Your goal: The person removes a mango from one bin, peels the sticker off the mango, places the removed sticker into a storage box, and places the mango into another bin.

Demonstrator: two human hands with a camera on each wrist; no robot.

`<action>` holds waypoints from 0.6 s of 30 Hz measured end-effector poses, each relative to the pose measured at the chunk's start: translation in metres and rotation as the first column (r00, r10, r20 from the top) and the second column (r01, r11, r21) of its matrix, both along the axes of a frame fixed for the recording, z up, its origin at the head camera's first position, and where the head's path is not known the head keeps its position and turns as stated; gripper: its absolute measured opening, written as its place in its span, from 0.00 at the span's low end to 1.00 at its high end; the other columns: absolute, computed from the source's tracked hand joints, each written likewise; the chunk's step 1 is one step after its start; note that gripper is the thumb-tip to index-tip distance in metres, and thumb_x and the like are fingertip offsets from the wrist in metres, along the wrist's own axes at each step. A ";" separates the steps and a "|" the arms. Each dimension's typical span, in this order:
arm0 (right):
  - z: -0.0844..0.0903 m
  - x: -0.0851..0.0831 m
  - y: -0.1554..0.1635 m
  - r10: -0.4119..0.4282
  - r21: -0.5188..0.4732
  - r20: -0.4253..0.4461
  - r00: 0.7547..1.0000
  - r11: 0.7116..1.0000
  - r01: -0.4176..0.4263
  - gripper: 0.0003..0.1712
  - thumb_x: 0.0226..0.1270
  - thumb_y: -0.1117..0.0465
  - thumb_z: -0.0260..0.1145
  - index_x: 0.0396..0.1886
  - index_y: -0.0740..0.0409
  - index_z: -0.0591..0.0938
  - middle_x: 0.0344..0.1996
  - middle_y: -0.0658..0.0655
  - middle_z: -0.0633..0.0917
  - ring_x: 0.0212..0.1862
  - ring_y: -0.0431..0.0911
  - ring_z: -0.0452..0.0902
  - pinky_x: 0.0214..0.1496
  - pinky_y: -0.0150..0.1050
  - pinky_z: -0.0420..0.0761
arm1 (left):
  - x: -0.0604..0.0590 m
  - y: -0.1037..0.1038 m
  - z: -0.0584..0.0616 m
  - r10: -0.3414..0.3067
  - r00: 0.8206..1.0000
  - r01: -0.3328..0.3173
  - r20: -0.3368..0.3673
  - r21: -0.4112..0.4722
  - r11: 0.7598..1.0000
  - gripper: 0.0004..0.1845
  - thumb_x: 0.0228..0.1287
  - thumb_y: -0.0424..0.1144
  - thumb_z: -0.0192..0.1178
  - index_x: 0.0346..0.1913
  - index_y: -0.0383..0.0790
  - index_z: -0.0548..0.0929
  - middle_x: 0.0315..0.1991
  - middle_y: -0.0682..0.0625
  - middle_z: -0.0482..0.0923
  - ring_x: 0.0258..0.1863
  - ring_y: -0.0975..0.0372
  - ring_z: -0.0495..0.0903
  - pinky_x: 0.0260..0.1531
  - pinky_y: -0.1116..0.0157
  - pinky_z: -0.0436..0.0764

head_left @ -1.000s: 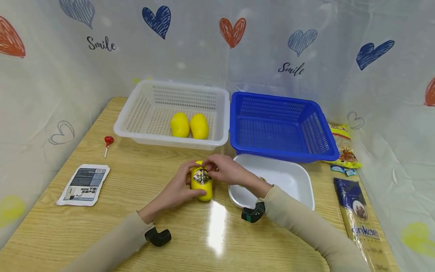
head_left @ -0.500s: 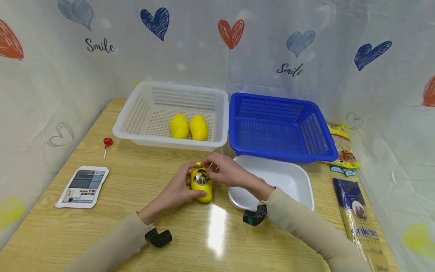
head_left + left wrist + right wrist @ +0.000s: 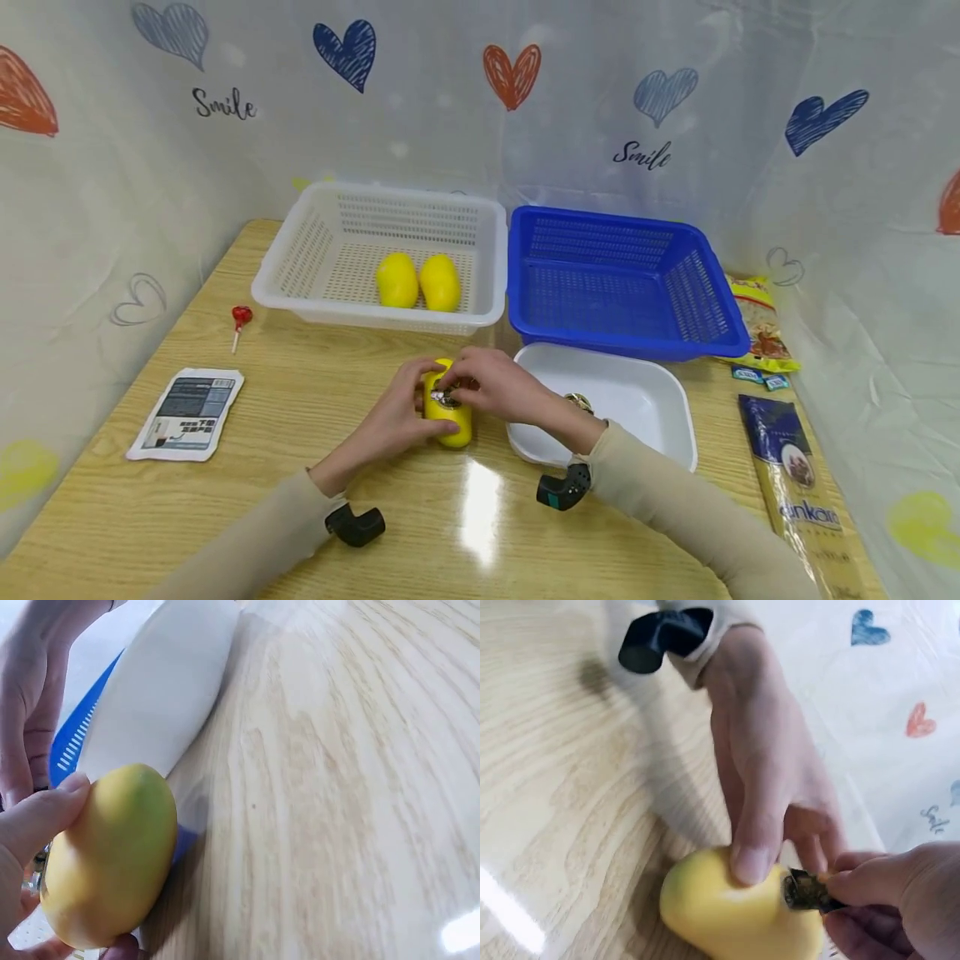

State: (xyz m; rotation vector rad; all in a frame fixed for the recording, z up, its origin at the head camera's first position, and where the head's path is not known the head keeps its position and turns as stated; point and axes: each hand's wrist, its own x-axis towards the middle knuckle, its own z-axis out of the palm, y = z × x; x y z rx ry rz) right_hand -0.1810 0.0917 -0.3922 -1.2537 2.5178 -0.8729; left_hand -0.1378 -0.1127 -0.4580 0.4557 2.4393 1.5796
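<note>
A yellow mango [image 3: 454, 432] lies on the wooden table in front of me, and my left hand [image 3: 396, 414] grips it from the left side. In the left wrist view the thumb presses along the mango [image 3: 124, 847], with other fingertips beneath. A dark, shiny round sticker [image 3: 802, 891] is on the mango's upper side. My right hand [image 3: 501, 385] pinches the sticker between thumb and finger; its near part stands bent up from the skin in the right wrist view. The right fingers partly cover it in the head view.
A white basket [image 3: 375, 315] with two mangoes [image 3: 397, 280] stands behind, beside a blue basket [image 3: 630, 342]. A white tray [image 3: 645, 417] holding gold-and-black stickers [image 3: 579, 403] sits under my right forearm. Left are a lollipop [image 3: 242, 317] and white packet [image 3: 185, 415]; bags [image 3: 798, 475] lie right.
My right fingers have shifted over the sticker, which now looks bent and more covered than before. My left hand keeps its hold on the mango.
</note>
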 end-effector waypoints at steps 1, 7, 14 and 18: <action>0.005 0.002 0.001 0.003 -0.028 -0.016 1.000 1.000 -0.003 0.07 0.67 0.65 0.66 0.42 0.56 0.87 0.37 0.49 0.83 0.38 0.39 0.76 0.41 0.32 0.76 | 0.000 0.000 0.000 0.001 1.000 -0.001 0.007 0.004 1.000 0.44 0.51 0.45 0.77 0.67 0.42 0.63 0.66 0.41 0.59 0.53 0.52 0.73 0.49 0.58 0.79; 0.042 0.010 0.032 -0.087 -0.238 -0.039 0.995 0.968 0.075 0.06 0.65 0.66 0.68 0.40 0.53 0.85 0.38 0.46 0.82 0.40 0.38 0.77 0.43 0.37 0.81 | 0.001 0.001 0.003 0.030 0.998 -0.031 0.050 0.017 0.999 0.45 0.49 0.43 0.78 0.67 0.41 0.62 0.66 0.41 0.59 0.50 0.50 0.75 0.47 0.58 0.80; 0.040 0.014 0.105 -0.340 -0.174 0.050 0.939 0.923 0.344 0.06 0.64 0.64 0.70 0.39 0.50 0.85 0.39 0.45 0.83 0.43 0.40 0.79 0.46 0.36 0.82 | 0.002 0.003 0.002 0.025 0.998 -0.027 0.056 0.038 0.999 0.45 0.48 0.39 0.78 0.66 0.39 0.62 0.67 0.40 0.57 0.49 0.49 0.77 0.47 0.58 0.80; 0.022 0.016 0.146 -0.457 -0.026 0.169 0.873 0.884 0.467 0.09 0.66 0.61 0.68 0.45 0.52 0.85 0.44 0.51 0.83 0.43 0.43 0.80 0.43 0.38 0.82 | 0.003 0.003 0.001 0.028 0.998 -0.030 0.056 0.046 0.998 0.45 0.48 0.38 0.78 0.66 0.39 0.62 0.68 0.40 0.57 0.48 0.49 0.77 0.47 0.59 0.80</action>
